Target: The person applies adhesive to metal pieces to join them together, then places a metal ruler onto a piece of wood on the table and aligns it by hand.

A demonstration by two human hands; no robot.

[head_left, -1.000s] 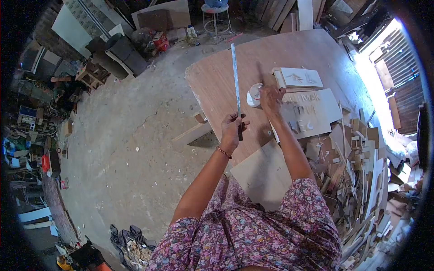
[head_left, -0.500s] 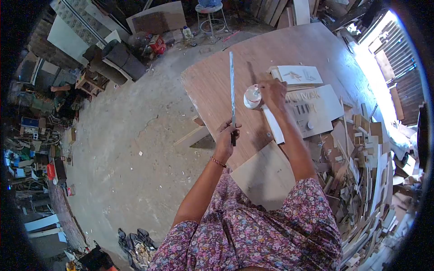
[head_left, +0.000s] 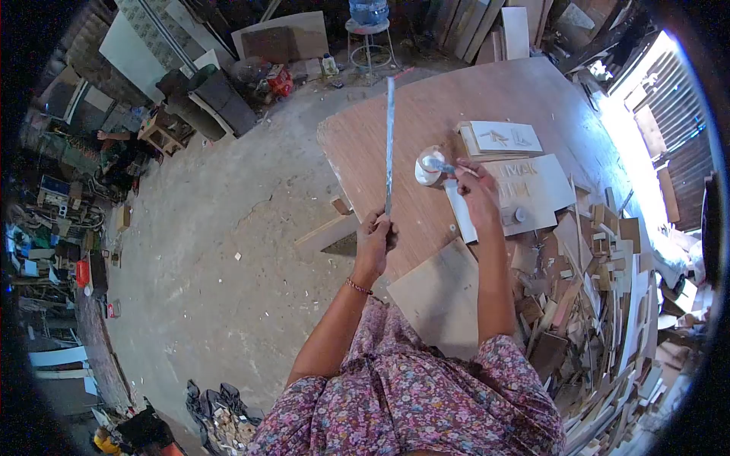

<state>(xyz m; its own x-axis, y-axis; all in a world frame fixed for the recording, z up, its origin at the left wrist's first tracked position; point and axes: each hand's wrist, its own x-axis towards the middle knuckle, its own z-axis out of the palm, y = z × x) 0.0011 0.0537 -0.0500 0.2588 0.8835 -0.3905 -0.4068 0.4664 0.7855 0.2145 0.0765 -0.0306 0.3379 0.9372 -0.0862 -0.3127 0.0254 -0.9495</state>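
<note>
My left hand (head_left: 373, 242) is closed around the lower end of a long thin strip (head_left: 390, 144), held upright and streaked with white along its face. In my right hand (head_left: 479, 194) is a small paintbrush (head_left: 449, 168), its whitened tip over the mouth of a white tub (head_left: 428, 177). The tub stands on the wooden table and holds a white substance; whether it is paint or glue I cannot tell. Beside my right hand lies a pale board (head_left: 551, 201) with raised letters, partly hidden by the hand, and a small round lid (head_left: 520, 215).
The big brown tabletop (head_left: 365, 144) carries a stack of pale panels (head_left: 506, 137) with cut shapes on top. A plain board (head_left: 433, 292) lies at the near edge. Wood offcuts (head_left: 608, 304) pile up on the right. A stool (head_left: 368, 30) with a water bottle stands behind.
My right hand has drawn back toward me and slightly right from the tub, and the brush now shows at its mouth. The left hand still holds the strip upright. The view has shifted slightly.
</note>
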